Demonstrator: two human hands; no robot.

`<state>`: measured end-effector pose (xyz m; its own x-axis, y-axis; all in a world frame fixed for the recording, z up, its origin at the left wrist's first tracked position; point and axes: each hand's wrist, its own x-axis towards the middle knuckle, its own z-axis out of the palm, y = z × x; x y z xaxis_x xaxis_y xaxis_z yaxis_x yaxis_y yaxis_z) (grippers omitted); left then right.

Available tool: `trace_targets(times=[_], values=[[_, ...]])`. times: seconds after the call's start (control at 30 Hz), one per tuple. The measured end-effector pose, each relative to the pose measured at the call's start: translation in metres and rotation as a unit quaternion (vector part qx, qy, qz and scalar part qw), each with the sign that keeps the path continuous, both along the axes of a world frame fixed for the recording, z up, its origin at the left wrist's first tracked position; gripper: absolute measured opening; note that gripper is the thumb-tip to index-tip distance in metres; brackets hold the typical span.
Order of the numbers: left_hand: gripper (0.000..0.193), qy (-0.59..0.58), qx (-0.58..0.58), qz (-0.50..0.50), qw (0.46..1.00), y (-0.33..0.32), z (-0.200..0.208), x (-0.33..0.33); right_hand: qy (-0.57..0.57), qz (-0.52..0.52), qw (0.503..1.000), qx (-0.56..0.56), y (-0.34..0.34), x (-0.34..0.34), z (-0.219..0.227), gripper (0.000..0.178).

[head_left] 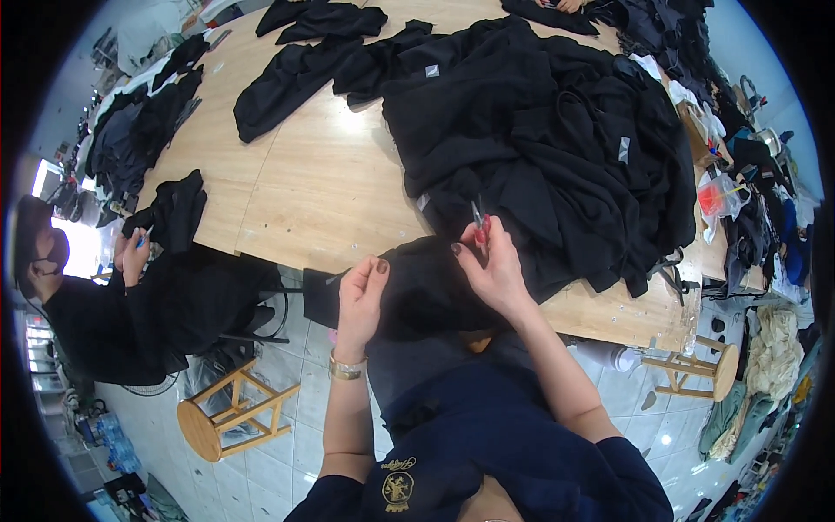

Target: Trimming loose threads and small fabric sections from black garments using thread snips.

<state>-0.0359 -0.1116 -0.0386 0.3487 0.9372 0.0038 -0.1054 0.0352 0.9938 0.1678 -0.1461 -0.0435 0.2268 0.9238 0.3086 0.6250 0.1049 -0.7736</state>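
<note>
My right hand (496, 270) grips a small pair of thread snips (482, 224) with red handles, their metal blades pointing away from me over the black cloth. My left hand (358, 300) is closed, thumb against forefinger, on a black garment (422, 283) that hangs over the near table edge. Cloth shows on both sides of that hand; the exact spot it pinches is hidden. Just beyond both hands lies a large heap of black garments (470, 113), some with small pale labels.
More black pieces (296, 83) lie farther back on the wooden table (304, 191). A seated co-worker (113, 304) handles dark cloth at the left. Wooden stools stand at left (202, 431) and right (724, 370). A plastic cup (713, 200) sits by the right edge.
</note>
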Motion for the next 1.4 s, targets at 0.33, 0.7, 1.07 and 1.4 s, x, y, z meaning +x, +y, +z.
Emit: trace_targets(times=[0.33,0.7,1.07,1.4], values=[[0.015,0.149,0.127,0.016,0.981,-0.017,0.014,0.025,0.220,0.129,0.966,-0.042,-0.011,-0.021,0.014,0.018],[0.019,-0.024,0.011,0.004,1.000,-0.013,0.010,0.017,0.492,0.390,0.760,-0.167,-0.034,0.025,0.052,0.021],[0.017,-0.063,-0.002,-0.013,0.998,-0.014,0.017,0.012,-0.083,0.158,0.984,-0.018,-0.029,0.004,0.025,0.035],[0.017,-0.023,0.007,-0.061,0.998,-0.014,0.024,0.007,-0.158,0.163,0.974,0.029,-0.028,0.007,0.031,0.034]])
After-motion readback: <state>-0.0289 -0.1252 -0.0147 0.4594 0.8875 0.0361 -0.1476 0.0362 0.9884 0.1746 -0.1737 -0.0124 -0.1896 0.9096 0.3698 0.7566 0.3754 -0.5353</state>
